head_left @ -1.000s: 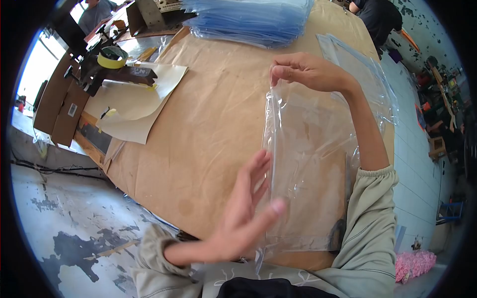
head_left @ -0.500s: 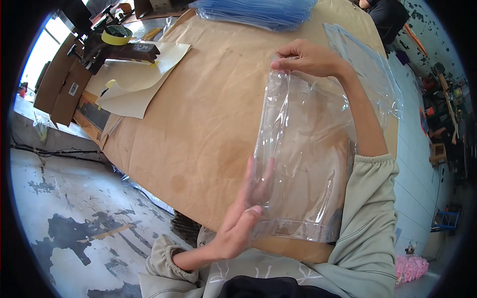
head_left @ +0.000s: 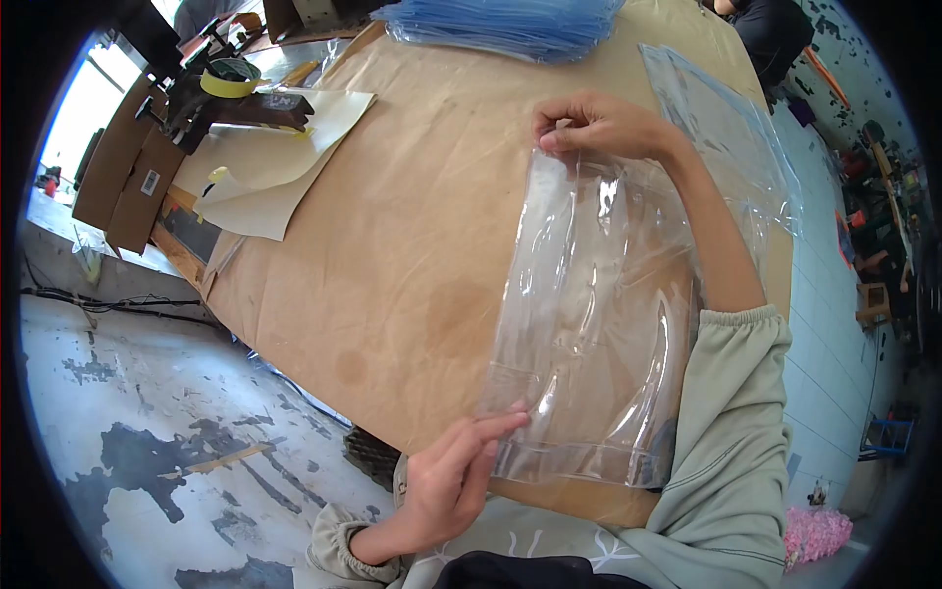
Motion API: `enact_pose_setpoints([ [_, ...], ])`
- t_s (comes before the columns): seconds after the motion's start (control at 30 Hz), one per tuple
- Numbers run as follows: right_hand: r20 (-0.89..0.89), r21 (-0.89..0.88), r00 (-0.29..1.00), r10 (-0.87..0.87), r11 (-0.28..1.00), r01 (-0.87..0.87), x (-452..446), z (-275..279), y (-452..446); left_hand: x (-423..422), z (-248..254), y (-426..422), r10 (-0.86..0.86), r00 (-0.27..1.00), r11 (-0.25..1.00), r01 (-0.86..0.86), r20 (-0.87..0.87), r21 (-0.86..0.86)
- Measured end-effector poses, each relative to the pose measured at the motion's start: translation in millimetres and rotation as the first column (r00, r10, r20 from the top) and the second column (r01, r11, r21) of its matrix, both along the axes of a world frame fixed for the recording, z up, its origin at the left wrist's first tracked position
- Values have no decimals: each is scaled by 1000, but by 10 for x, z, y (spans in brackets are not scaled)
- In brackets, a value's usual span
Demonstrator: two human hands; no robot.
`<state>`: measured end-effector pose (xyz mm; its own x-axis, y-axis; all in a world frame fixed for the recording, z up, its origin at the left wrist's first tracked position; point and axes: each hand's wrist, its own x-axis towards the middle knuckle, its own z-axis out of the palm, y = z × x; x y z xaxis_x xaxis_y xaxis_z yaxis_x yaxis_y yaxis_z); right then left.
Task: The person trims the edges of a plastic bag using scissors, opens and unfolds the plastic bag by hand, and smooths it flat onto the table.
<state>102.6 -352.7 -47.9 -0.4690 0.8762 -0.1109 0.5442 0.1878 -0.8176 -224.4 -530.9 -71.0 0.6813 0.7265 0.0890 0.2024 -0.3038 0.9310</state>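
Observation:
A clear plastic sheet or bag (head_left: 589,324) lies over the brown paper of the table (head_left: 363,265), close to my body. My right hand (head_left: 599,126) pinches its far left corner between thumb and fingers. At the near left edge of the plastic is my left hand (head_left: 456,476), its fingers bent around that edge, one fingertip showing through the film. Under the near right part of the plastic a dark object (head_left: 665,442) shows, partly hidden by my sleeve.
Blue-tinted plastic sheets (head_left: 500,27) are stacked at the far edge. Another clear piece (head_left: 721,133) lies at the right. Yellow tape (head_left: 230,80) sits on a dark clamp fixture beside cream paper (head_left: 285,162). A person in dark clothes (head_left: 770,39) is at the far right.
The left edge of the plastic has spread leftward. My left hand has moved from above the edge down to the near left corner and closed there; my right hand still holds the far corner.

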Motion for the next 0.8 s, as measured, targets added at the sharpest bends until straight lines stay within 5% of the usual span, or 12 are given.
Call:
enact_pose_setpoints([
  [0.17, 2, 20, 1000, 3, 1000, -3, 35, -57, 18, 74, 29, -73, 4, 994, 965, 25, -109, 260],
  [0.27, 86, 76, 996, -16, 997, 9, -11, -7, -38, 111, 142, -57, 107, 991, 991, -99, -86, 88],
  [0.47, 111, 155, 994, 8, 988, -25, -36, 8, -50, 45, 255, 58, -24, 920, 981, 98, -390, 170],
  [0.57, 121, 185, 992, 17, 982, -39, -25, 14, -50, 137, 394, 10, 72, 782, 957, 121, -619, 264],
  [0.67, 121, 217, 992, 21, 975, -47, -25, 6, -56, 164, 366, 30, 202, 810, 847, 137, -550, 513],
  [0.8, 108, 176, 994, 9, 984, -28, -36, -22, -33, 276, 373, 195, 45, 787, 729, 396, -616, 559],
])
